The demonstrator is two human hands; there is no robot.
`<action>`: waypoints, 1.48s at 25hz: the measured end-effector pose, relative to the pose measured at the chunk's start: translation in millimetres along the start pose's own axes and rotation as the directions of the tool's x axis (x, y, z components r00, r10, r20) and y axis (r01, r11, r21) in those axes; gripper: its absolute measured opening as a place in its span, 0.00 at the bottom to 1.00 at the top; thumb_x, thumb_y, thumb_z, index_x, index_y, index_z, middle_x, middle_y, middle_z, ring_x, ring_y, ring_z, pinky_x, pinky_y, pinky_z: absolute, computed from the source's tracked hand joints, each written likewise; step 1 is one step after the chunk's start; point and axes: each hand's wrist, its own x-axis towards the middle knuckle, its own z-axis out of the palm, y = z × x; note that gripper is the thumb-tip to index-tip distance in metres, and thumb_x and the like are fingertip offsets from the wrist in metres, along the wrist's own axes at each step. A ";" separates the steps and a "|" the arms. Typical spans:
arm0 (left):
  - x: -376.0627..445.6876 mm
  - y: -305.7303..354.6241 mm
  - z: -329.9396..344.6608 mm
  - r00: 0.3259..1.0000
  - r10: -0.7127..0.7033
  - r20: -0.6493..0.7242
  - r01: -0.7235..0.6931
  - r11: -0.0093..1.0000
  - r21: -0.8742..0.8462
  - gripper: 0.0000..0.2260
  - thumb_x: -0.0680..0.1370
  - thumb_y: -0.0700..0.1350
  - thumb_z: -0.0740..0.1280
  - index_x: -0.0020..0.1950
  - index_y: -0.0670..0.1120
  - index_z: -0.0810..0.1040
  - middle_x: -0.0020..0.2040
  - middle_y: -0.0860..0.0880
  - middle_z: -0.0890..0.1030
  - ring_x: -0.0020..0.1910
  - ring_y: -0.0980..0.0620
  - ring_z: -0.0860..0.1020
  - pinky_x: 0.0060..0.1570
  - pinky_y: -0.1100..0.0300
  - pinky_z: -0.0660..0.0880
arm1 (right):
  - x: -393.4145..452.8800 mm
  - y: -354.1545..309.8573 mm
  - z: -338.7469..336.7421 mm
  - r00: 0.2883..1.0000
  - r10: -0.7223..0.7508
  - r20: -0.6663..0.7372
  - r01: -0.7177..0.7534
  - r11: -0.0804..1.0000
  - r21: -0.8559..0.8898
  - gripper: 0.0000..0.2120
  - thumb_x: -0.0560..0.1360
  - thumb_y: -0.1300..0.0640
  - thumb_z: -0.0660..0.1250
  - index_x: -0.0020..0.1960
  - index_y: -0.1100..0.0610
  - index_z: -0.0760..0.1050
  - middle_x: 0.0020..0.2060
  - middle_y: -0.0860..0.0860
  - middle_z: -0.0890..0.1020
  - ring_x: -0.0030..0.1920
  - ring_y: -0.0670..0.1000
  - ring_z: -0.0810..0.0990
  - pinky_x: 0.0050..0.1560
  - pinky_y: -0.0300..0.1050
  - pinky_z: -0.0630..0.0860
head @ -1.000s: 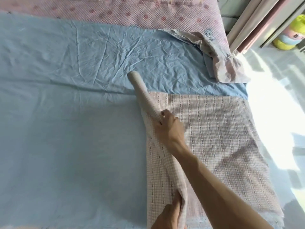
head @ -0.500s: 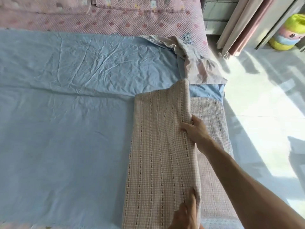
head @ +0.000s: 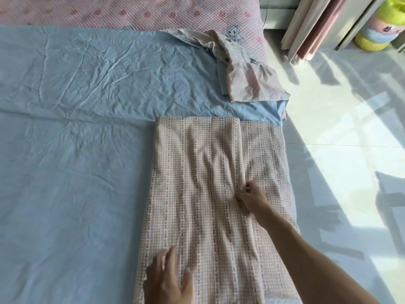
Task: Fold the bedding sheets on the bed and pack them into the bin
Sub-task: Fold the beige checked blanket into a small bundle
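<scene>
Plainly, the pink-and-white checked cotton sheet with dotted stripes [head: 197, 194] is the piece at risk: it lies folded lengthwise in the lower middle of the frame, its upper layer covering only part of the layer beneath, so a strip of the under layer shows along the right. If the top edge is let go unevenly, the fold could settle crooked and the rumples running down its middle would be pressed in; soft cloth of this kind will likely slide on the smooth blue sheet [head: 76, 172] under it if pushed sideways.

The right hand [head: 252, 199] sits right of centre, on the free long edge of the upper layer, fingertips curled in and seemingly pinching that edge, though the blur makes the grip hard to confirm. The left hand [head: 168, 279] is at the bottom of the frame, fingers spread and straight, lying flat on the near left part of the checked sheet and holding nothing.

Above, in the upper right, a crumpled pale pink printed cloth [head: 245, 71] lies well apart from the fold, over the corner of the blue sheet and the pink quilted cover [head: 153, 14]. No bin shows anywhere in view.
</scene>
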 end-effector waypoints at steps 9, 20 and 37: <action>40.6 -57.6 -17.4 0.930 -0.323 0.174 0.367 0.824 -0.432 0.26 0.68 0.32 0.76 0.60 0.52 0.75 0.51 0.47 0.83 0.49 0.51 0.82 0.46 0.68 0.75 | -19.8 32.5 -4.7 0.939 -0.318 -0.133 0.169 0.761 -0.626 0.22 0.76 0.50 0.68 0.66 0.51 0.64 0.58 0.51 0.76 0.49 0.54 0.77 0.38 0.46 0.72; -39.1 -94.3 14.2 0.699 -0.688 0.196 0.646 0.491 -0.584 0.25 0.62 0.54 0.81 0.53 0.42 0.82 0.45 0.46 0.85 0.48 0.47 0.82 0.48 0.56 0.79 | -65.4 109.0 -31.4 0.848 -0.309 0.430 0.523 0.363 -0.771 0.29 0.81 0.37 0.46 0.79 0.39 0.40 0.78 0.44 0.36 0.79 0.51 0.39 0.77 0.52 0.40; -144.9 125.8 135.7 0.566 -0.716 0.410 0.271 -0.308 -0.912 0.16 0.75 0.49 0.71 0.61 0.48 0.76 0.54 0.49 0.82 0.53 0.49 0.79 0.54 0.51 0.75 | -33.3 79.4 -134.2 0.551 -0.008 0.834 0.787 0.336 -0.517 0.35 0.78 0.55 0.64 0.79 0.42 0.51 0.80 0.44 0.52 0.79 0.48 0.52 0.76 0.48 0.56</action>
